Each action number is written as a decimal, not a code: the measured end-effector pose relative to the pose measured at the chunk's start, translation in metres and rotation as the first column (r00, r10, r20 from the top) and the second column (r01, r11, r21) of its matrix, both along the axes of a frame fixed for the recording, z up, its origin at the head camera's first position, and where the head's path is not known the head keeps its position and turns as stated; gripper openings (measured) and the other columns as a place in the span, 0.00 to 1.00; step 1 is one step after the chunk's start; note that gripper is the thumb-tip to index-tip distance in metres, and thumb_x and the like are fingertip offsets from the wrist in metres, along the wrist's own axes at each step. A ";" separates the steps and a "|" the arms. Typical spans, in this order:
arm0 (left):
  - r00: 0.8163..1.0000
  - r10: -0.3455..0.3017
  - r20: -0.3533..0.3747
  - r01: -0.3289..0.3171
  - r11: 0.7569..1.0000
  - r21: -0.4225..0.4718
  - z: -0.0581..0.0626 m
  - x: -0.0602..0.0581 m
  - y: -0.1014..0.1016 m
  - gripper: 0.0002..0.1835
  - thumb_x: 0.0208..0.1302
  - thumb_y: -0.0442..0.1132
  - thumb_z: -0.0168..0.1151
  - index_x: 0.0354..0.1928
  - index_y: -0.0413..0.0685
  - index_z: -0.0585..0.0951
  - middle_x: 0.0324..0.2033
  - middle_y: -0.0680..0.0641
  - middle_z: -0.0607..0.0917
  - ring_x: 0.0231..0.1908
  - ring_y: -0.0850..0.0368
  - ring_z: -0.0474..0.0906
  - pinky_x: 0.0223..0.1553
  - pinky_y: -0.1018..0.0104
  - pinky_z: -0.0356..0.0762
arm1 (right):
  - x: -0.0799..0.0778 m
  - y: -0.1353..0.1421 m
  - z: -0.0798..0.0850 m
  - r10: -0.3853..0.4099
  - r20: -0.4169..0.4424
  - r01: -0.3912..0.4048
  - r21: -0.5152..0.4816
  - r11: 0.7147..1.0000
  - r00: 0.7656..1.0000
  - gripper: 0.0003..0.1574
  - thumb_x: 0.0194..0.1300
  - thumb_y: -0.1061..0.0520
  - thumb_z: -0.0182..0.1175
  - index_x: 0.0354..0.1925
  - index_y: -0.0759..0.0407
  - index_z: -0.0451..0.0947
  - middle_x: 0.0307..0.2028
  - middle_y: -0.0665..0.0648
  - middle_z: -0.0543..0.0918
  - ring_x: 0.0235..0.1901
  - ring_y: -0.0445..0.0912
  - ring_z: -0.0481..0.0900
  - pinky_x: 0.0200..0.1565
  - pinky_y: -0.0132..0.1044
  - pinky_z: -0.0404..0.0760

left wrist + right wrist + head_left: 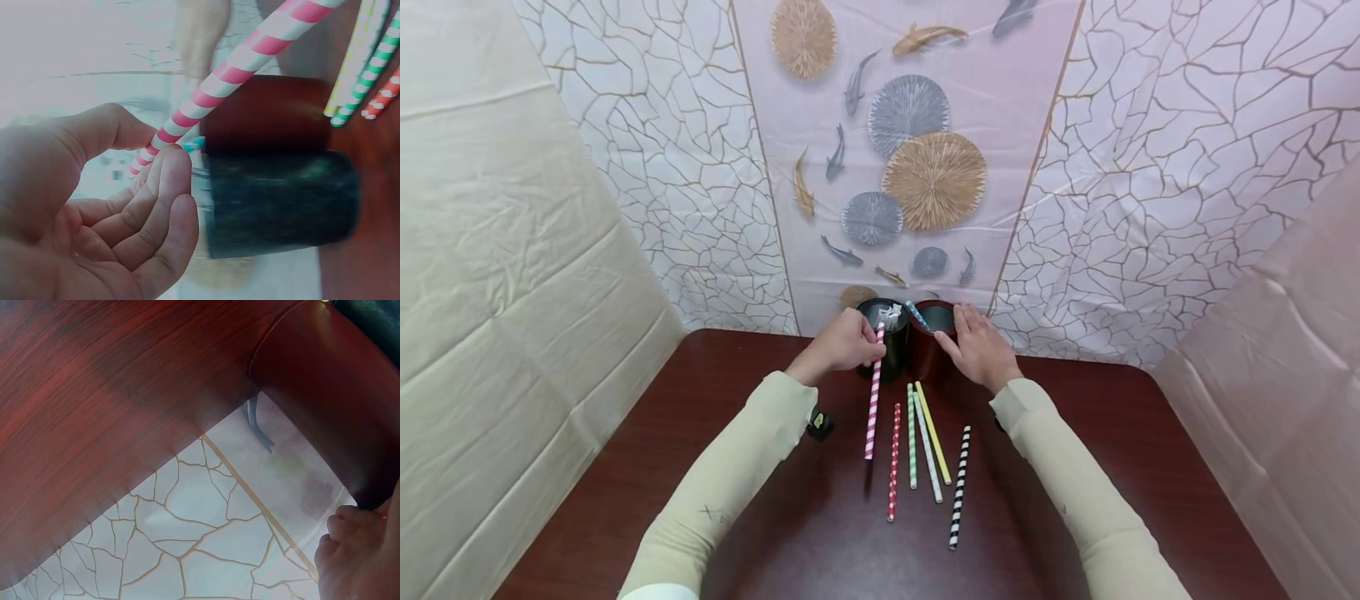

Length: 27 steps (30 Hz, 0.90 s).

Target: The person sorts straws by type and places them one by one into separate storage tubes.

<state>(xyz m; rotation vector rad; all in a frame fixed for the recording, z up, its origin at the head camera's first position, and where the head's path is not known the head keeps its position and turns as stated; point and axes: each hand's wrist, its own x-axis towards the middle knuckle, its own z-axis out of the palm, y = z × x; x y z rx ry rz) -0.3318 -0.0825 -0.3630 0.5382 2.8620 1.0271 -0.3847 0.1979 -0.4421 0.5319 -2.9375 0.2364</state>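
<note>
My left hand (853,340) pinches a pink-and-white striped paper straw (873,408) between thumb and fingertips, near its upper end. The straw slants in front of a black cup (281,203), whose mouth shows something white and crumpled (891,315). Touching that cup on its right stands a dark red-brown cup (269,115). A blue patterned straw (916,314) leans at its rim. My right hand (981,346) rests at the red-brown cup's right rim, thumb spread toward the near side. In the right wrist view, only part of this hand (356,550) appears beside the cup mouth.
On the dark wood table (760,517) lie a red dotted straw (893,467), a green striped straw (912,437), a pale straw (928,450), a yellow straw (934,433) and a black-and-white striped straw (959,492). A patterned cloth backdrop (880,250) hangs right behind the cups.
</note>
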 end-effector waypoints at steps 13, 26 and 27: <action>0.983 0.032 -0.181 -0.021 0.998 0.063 0.076 0.000 0.008 0.06 0.61 0.37 0.69 0.28 0.43 0.87 0.20 0.55 0.84 0.23 0.63 0.75 0.28 0.72 0.72 | 0.000 0.001 -0.002 0.005 -0.025 -0.005 -0.004 1.000 1.000 0.54 0.84 0.30 0.34 0.83 0.71 0.46 0.83 0.72 0.52 0.84 0.63 0.50 0.82 0.58 0.53; 0.907 0.161 -0.388 -0.083 0.974 0.210 0.116 -0.008 0.030 0.06 0.63 0.39 0.69 0.36 0.45 0.86 0.31 0.48 0.91 0.34 0.57 0.85 0.42 0.63 0.82 | 0.000 0.000 -0.001 -0.010 -0.006 0.010 0.019 1.000 1.000 0.55 0.84 0.29 0.32 0.83 0.71 0.44 0.83 0.71 0.50 0.84 0.64 0.48 0.83 0.58 0.52; 0.900 0.167 -0.403 -0.079 0.971 0.224 0.117 -0.008 0.032 0.05 0.64 0.39 0.69 0.36 0.44 0.85 0.31 0.47 0.91 0.34 0.56 0.85 0.43 0.62 0.82 | 0.000 0.000 -0.001 -0.009 -0.009 0.010 0.016 1.000 1.000 0.54 0.84 0.29 0.32 0.83 0.71 0.44 0.83 0.72 0.50 0.84 0.64 0.48 0.83 0.58 0.52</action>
